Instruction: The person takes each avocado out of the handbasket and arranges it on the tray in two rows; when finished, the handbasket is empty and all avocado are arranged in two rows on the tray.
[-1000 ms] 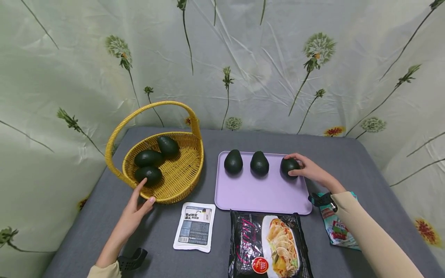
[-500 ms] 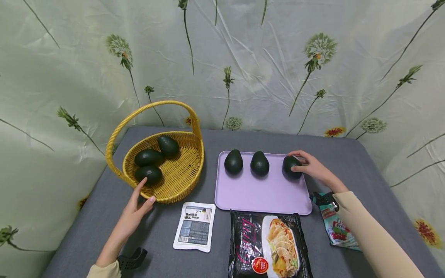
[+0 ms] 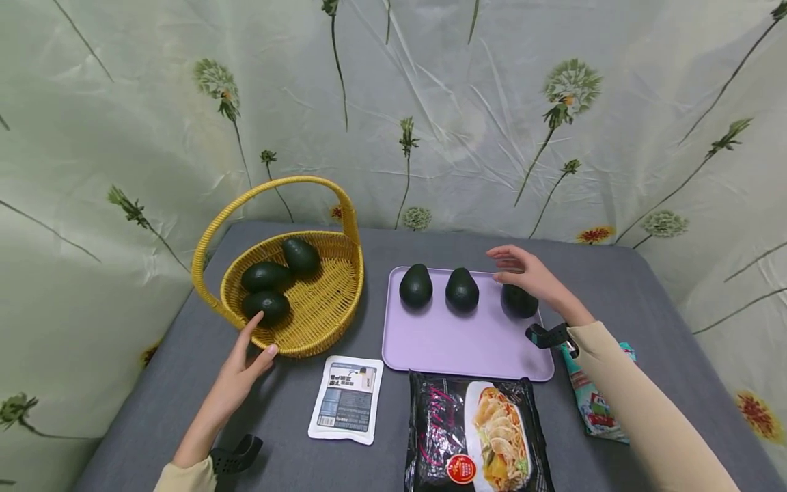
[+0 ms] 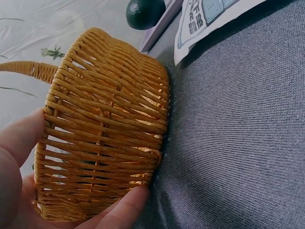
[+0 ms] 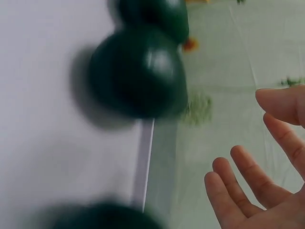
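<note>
avocado (image 3: 520, 303), the rightmost of three on the lilac tray (image 3: 458, 348), now lies without a hand on it: half a second ago the fingers of the right hand (image 3: 525, 273) were round it, and they have since come up and away, raised above it and partly hiding it in the head view. the right wrist view shows those fingers spread and loosely bent, the thumb apart, holding nothing. the avocado itself looks to have stayed put, so i judge that its placing is done, making a row of three along the tray's far side. the left hand (image 3: 238, 369) matches the earlier picture, pinching the wall of the yellow basket (image 3: 332, 294), index finger over the rim and thumb outside. three more avocados (image 3: 266, 277) lie together in the basket's left half, an even split with the tray on this worktop (image 3: 283, 444).
</note>
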Available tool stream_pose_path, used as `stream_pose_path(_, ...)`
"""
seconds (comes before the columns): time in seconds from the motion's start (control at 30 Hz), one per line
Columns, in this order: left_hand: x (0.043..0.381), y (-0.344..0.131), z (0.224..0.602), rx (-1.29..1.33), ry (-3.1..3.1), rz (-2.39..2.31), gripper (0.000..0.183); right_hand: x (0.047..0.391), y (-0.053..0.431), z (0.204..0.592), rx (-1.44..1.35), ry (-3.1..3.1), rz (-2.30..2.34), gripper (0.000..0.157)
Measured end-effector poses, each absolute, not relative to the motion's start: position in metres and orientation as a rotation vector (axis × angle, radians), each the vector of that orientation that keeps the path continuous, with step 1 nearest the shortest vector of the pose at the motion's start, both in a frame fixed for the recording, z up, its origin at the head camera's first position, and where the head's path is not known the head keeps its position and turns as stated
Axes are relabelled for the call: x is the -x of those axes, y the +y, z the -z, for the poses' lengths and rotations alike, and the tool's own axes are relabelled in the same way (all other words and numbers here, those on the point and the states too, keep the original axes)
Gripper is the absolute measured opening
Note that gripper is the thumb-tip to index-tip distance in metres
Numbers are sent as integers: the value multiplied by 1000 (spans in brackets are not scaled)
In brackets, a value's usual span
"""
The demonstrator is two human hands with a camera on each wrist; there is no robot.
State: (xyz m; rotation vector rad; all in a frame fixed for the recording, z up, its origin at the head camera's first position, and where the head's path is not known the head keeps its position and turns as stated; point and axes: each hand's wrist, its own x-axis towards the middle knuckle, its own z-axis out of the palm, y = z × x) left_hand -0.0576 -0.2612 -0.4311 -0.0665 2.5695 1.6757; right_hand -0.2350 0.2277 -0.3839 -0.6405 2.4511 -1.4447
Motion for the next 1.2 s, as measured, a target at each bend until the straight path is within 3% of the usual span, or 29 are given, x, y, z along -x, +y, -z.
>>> stream_pose_path(0.7,57,-261,430,82,2564,-1677,70,261,-9,371,1056,2176,1381,39)
stream_pose_path(1.2,57,-262,430,88,2559,-1682,70,262,-100,380,913,2336,1059,53)
